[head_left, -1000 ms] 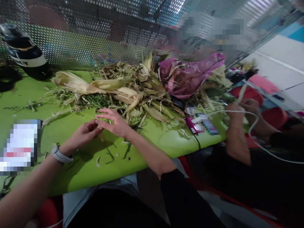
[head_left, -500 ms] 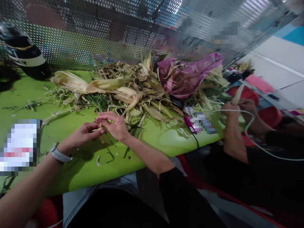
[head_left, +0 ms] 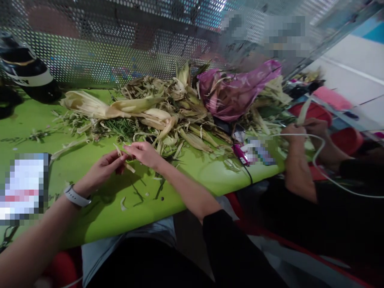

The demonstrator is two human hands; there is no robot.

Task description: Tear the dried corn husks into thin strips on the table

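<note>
Over the green tabletop [head_left: 168, 196], my left hand [head_left: 106, 166] pinches a small pale strip of corn husk [head_left: 130, 167], whose ends poke out past the fingers. My right hand [head_left: 144, 153] meets it there, with thumb and fingertips closed at the strip's upper part; its exact hold is partly hidden. Just behind both hands lies a heap of dry corn husks [head_left: 198, 142], with one long folded husk [head_left: 90, 106] on its left side. Green needle-like sprigs [head_left: 121, 129] show at the heap's front.
Beyond the heap stands a perforated metal screen [head_left: 105, 48]. A pink plastic bag [head_left: 228, 94] sits among the husks. At left are a dark bottle [head_left: 33, 76] and a phone [head_left: 22, 188]. On the right, a co-worker's hands [head_left: 303, 132] hold a pale husk; a white cable [head_left: 321, 154] crosses there.
My hands have drawn slightly apart, and more of the pale strip shows between and below the fingers. The view has shifted a little.
</note>
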